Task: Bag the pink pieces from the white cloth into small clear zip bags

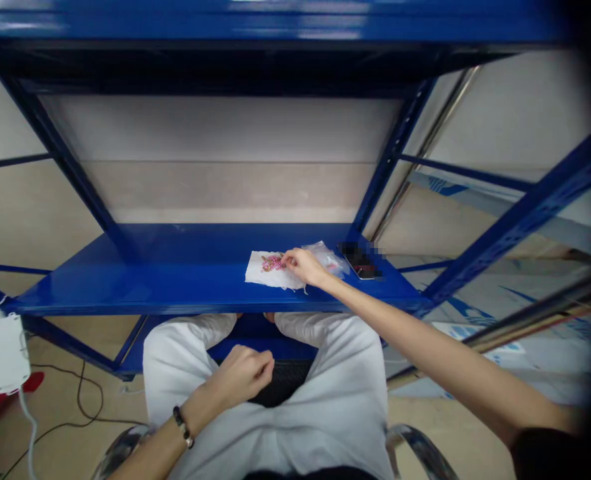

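While your left hand [240, 377] curls shut above your white trousers [175, 353], your right hand [300, 265], well apart, touches a pink-patterned white cloth [260, 277] on the blue steel shelf [125, 293], just left of a clear plastic bag [328, 259].

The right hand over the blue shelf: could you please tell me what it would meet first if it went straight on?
The right hand would probably meet the pink item on the white paper first, though depth is unclear from this view.
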`<state>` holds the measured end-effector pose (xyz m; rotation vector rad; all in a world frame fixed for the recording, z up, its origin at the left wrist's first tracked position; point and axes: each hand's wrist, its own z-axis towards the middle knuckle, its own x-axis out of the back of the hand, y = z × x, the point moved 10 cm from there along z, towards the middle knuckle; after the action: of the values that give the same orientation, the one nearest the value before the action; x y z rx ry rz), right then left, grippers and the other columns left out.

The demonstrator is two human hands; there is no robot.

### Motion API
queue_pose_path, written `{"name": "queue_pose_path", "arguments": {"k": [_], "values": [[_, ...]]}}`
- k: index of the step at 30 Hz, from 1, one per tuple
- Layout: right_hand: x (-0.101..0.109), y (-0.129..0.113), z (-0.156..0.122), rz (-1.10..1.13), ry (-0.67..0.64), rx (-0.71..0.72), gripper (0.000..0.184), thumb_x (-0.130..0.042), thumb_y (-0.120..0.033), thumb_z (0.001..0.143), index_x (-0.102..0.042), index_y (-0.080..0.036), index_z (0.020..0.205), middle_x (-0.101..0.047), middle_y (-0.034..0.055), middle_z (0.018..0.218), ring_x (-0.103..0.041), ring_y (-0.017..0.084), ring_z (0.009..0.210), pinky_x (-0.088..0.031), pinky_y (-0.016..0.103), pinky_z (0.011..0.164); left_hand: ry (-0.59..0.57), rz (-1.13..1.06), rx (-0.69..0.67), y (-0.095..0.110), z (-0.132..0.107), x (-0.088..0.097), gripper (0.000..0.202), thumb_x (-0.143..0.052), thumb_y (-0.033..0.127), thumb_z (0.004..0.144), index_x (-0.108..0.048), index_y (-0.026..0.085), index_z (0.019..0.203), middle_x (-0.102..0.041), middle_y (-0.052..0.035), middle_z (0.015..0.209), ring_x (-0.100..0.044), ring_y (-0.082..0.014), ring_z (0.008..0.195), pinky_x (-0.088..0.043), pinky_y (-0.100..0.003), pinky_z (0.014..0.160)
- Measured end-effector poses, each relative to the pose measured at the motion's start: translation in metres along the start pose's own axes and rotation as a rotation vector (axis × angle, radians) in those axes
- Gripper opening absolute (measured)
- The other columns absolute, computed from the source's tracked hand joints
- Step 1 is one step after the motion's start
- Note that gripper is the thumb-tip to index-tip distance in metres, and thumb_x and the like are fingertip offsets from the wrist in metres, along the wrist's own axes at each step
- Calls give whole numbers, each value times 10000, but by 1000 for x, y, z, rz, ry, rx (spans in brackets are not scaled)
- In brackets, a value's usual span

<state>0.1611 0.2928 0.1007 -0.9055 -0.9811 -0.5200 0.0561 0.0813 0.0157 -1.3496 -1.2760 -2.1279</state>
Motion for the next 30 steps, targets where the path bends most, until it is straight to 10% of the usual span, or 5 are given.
{"name": "queue_pose_path", "arguments": {"k": [11, 18, 23, 30], "values": [[-4, 23, 34, -106, -51, -59, 165, -617, -77, 767, -744, -177, 798, -757, 59, 849, -680, 172, 766, -450, 220, 660, -134, 322, -89, 4, -10, -25, 215, -411, 231, 950, -554, 193, 794, -657, -26, 727, -596, -184, 680, -348, -308, 671], [48, 61, 26, -203, 148, -152, 230, -583, -136, 819, -722, -204, 989, -743, 57, 928, -674, 194, 851, -473, 251, 723, -149, 287, -100, 3, -9, -29, 246, -400, 209, 959, -555, 198, 768, -662, -20, 732, -608, -188, 695, -344, -320, 678], [62, 111, 21, -204, 6, -190, 274, -654, -129, 787, -714, -193, 1047, -733, 58, 987, -667, 192, 871, -494, 251, 751, -137, 263, -133, 8, -9, -27, 253, -397, 197, 962, -545, 195, 757, -650, -16, 719, -602, -183, 690, -336, -317, 674], [78, 109, 9, -298, 58, -147, 398, -682, -227, 831, -612, -190, 1222, -671, 107, 1110, -608, 229, 1006, -457, 305, 856, -121, 251, -142, 7, -11, -30, 251, -405, 183, 963, -544, 191, 754, -637, -20, 709, -594, -177, 688, -337, -313, 676]]}}
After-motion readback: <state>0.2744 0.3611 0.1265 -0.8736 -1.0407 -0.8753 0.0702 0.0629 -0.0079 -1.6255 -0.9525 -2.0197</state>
